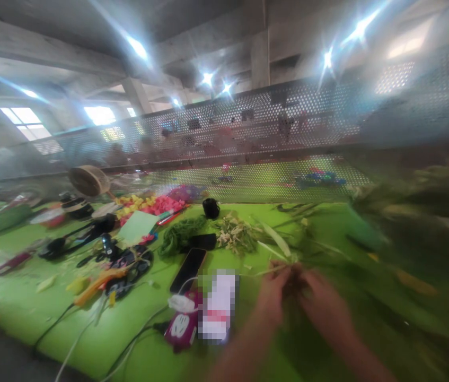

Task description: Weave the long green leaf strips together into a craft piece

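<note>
My left hand (274, 292) and my right hand (317, 294) are close together over the green table, fingertips drawn in and nearly touching. Both appear closed on a pale green leaf-like strip (278, 239), whose broad end sticks up beyond the fingers. A thin pale strand also runs out to the left from my left hand. Motion blur hides the exact grip. Just past the hands lies a heap of pale green and cream scraps (235, 233), beside a bundle of green yarn-like strands (176, 233).
Left of my hands lie a phone (189, 269), a blurred-out white item (219, 305) and a purple power strip (182, 326) with cables. An orange glue gun (99, 285) lies farther left. Blurred leafy material (415, 228) is at right. A perforated metal panel (248, 132) stands behind.
</note>
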The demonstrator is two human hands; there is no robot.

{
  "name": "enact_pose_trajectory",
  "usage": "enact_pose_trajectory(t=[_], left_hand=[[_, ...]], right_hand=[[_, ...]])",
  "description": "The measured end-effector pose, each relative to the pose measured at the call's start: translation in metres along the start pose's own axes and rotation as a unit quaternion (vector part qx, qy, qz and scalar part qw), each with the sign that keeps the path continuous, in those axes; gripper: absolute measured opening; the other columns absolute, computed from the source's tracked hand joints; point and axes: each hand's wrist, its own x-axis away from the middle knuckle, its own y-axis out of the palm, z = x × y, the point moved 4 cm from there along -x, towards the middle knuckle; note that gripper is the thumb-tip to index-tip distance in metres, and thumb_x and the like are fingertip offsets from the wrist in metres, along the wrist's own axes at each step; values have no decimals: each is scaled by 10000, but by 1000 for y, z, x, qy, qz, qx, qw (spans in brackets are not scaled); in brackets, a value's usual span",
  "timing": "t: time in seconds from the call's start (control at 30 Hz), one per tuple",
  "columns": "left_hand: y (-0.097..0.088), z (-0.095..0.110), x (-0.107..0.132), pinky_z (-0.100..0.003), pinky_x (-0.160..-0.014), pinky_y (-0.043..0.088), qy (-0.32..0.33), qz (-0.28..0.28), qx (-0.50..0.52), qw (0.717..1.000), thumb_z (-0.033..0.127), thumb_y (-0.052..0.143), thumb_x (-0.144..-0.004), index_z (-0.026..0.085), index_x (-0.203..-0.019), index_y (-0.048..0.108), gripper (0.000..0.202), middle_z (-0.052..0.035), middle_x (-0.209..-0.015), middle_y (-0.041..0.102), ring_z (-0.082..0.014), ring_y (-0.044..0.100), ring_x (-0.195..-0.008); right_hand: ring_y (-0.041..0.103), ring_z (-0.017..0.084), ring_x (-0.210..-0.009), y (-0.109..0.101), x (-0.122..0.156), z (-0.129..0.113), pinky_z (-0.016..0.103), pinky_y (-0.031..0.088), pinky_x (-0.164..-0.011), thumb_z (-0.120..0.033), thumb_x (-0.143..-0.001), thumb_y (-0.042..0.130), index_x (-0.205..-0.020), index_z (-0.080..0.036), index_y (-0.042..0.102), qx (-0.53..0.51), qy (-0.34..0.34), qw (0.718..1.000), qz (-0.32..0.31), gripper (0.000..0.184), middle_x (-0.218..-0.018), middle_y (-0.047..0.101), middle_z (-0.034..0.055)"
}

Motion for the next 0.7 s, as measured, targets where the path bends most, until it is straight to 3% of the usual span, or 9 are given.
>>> enact_pose_trajectory(t=[0.1, 0.2, 0.33, 0.53, 0.7], left_hand=[[-1, -4, -2, -285, -739, 461, 1, -25, 31, 999, 309, 760, -619, 192, -776, 526, 306, -3, -747, 618, -149, 596, -738], [-5, -3, -5, -267, -702, 447, 19, -24, -13, 999, 365, 750, -631, 189, -800, 537, 323, -3, -751, 611, -145, 583, -731], [-11, -1, -10, -259, -670, 429, 47, -1, -82, 995, 458, 691, -679, 149, -802, 594, 346, -24, -730, 597, -134, 553, -686], [-16, 2, -14, -233, -578, 357, 46, 14, -123, 991, 460, 702, -656, 113, -740, 630, 364, 4, -597, 543, -94, 466, -556], [-17, 4, -13, -222, -532, 293, 47, 41, -102, 993, 444, 726, -624, 115, -700, 622, 353, 18, -558, 516, -73, 415, -518]], right_hand=[[637, 200, -819, 4, 0, 5, 296, 456, -668, -303, -809, 466, -939, -265, 604, -5, -7, 1000, -12, 193, -1015, 668, 48], [646, 202, -847, 6, 1, 8, 291, 462, -672, -318, -825, 451, -1015, -282, 589, -27, -8, 999, -32, 238, -1057, 679, 39], [649, 192, -757, 7, 2, 6, 277, 455, -632, -349, -831, 448, -962, -278, 608, -49, -20, 997, -47, 219, -948, 707, 28], [600, 183, -638, 10, 3, 2, 273, 418, -565, -336, -838, 417, -771, -254, 574, -66, -18, 995, -75, 189, -724, 661, 13], [585, 183, -645, 14, 4, 1, 276, 421, -584, -299, -810, 446, -767, -254, 595, -114, -34, 989, -82, 161, -736, 664, 17]])
